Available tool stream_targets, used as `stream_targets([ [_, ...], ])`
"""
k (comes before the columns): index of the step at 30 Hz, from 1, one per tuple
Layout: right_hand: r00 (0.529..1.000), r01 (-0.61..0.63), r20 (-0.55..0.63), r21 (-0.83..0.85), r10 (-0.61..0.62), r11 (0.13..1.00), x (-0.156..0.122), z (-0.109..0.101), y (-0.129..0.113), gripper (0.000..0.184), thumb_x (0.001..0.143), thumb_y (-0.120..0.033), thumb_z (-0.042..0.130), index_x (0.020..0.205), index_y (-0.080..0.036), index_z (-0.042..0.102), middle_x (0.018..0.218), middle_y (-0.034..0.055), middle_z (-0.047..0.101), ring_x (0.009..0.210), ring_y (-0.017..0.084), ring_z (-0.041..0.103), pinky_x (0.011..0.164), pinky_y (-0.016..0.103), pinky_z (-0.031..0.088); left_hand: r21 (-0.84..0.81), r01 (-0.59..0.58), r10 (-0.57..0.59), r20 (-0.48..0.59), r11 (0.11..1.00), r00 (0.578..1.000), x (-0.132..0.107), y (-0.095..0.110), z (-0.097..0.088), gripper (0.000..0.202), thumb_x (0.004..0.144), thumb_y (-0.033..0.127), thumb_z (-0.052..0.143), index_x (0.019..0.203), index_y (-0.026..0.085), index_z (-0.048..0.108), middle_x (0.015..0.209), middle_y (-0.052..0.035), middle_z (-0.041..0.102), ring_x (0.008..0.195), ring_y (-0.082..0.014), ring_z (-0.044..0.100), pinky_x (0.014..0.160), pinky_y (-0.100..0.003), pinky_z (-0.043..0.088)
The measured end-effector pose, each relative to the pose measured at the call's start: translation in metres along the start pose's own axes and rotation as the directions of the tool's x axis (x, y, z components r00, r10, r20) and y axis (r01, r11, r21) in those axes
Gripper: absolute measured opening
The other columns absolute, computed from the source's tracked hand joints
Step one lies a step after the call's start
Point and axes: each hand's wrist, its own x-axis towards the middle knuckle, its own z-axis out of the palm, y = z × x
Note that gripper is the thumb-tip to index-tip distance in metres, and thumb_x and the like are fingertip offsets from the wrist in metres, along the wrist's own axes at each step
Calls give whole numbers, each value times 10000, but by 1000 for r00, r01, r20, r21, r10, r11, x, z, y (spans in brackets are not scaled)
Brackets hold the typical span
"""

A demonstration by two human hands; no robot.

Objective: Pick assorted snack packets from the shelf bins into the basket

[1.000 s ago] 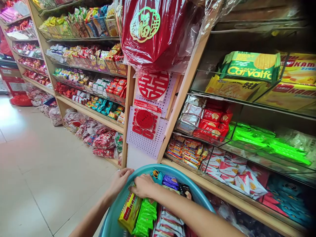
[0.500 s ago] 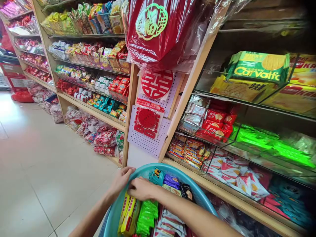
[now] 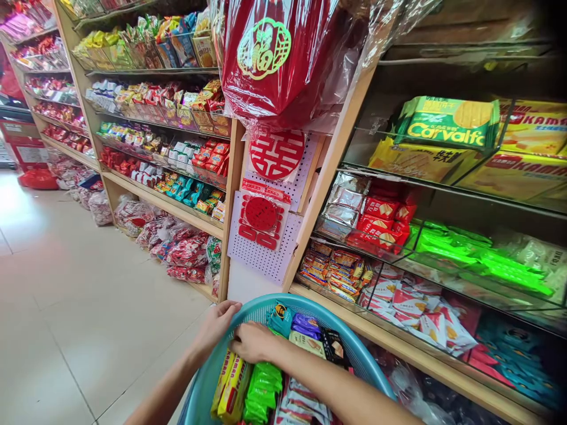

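Closest to us, low in the blue basket (image 3: 361, 354), two yellow packs (image 3: 234, 386) lie side by side, with green packs (image 3: 263, 392) and white packs (image 3: 303, 401) in neat stacks next to them. Our right hand (image 3: 254, 343) is in the basket, touching the far ends of the yellow packs; its fingertips are hidden, so we cannot tell if it holds one. Our left hand (image 3: 219, 324) is just beside it, apart from it, at the rim, and we cannot tell how tight its fingers are. Past our right hand sit a teal pack (image 3: 280, 319), a purple pack (image 3: 305, 323) and a black pack (image 3: 335, 346). We think the sorting is well along, since most packs lie in groups, and the yellow ones look nearly straight. How much is left, we cannot tell. Behind the basket, the right shelf (image 3: 376, 332) has lots more snacks, and the far shelf (image 3: 163, 203) is full of sweets.
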Motion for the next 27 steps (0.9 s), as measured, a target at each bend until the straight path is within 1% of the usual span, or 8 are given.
stream_targets([
  [5, 998, -64, -22, -17, 63, 998, -3, -2, 3, 326, 747, -201, 460, 946, -63, 678, 1013, 235, 663, 940, 333, 640, 747, 385, 518, -22, 21, -21, -8, 1000, 1000, -3, 4, 2, 344, 705, 485, 533, 775, 153, 594, 672, 6, 608, 682, -161, 530, 609, -222, 423],
  [11, 996, -35, -88, -7, 34, 999, -5, 0, 4, 316, 804, -245, 427, 934, -88, 668, 975, 218, 676, 901, 310, 657, 720, 364, 514, 46, -6, 7, -9, 999, 1000, -1, 4, 0, 377, 702, 496, 503, 787, 147, 615, 709, -15, 652, 724, -186, 586, 634, -235, 445],
  [13, 992, -20, -122, -5, 19, 1000, -7, -3, 7, 322, 826, -256, 399, 944, -101, 654, 966, 210, 678, 875, 302, 662, 700, 368, 510, 96, -15, 15, 2, 995, 1000, 0, 5, -2, 434, 689, 517, 505, 853, 133, 625, 787, -42, 680, 797, -213, 613, 682, -252, 465],
  [15, 987, 11, -161, -6, -12, 1000, -12, -6, 12, 321, 844, -270, 378, 960, -118, 637, 970, 195, 677, 871, 292, 659, 698, 369, 502, 157, -9, 5, 26, 988, 1000, -2, 6, -4, 517, 685, 525, 502, 974, 111, 611, 901, -79, 692, 894, -243, 622, 754, -279, 481],
  [18, 973, 81, -218, -12, -81, 997, -25, -8, 20, 304, 872, -274, 350, 955, -153, 616, 980, 145, 674, 902, 252, 643, 747, 346, 482, 309, -42, 30, 45, 950, 999, -9, 2, -4, 586, 682, 477, 510, 1131, 102, 553, 1142, -122, 634, 1091, -263, 561, 919, -317, 445],
  [21, 939, 144, -313, -29, -146, 989, -44, -6, 28, 297, 902, -246, 312, 930, -171, 598, 964, 98, 659, 912, 206, 619, 780, 307, 457, 459, -109, 100, 44, 882, 994, -17, -10, -5, 634, 669, 385, 527, 1252, 140, 483, 1323, -108, 516, 1229, -257, 458, 1047, -357, 349],
  [24, 876, 190, -449, -21, -179, 982, -67, -5, 40, 280, 919, -238, 312, 901, -181, 586, 913, 64, 635, 854, 177, 603, 750, 278, 450, 520, -188, 178, 68, 833, 982, -20, -22, -7, 679, 656, 327, 542, 1310, 172, 441, 1351, -91, 494, 1241, -254, 450, 1067, -371, 330],
  [27, 838, 199, -528, 64, -136, 978, -91, -9, 58, 262, 928, -233, 324, 927, -191, 583, 920, 47, 619, 866, 163, 587, 773, 271, 445, 530, -217, 210, 73, 820, 975, -18, -26, -7, 694, 620, 288, 566, 1298, 183, 467, 1334, -84, 514, 1219, -252, 475, 1053, -366, 353],
])
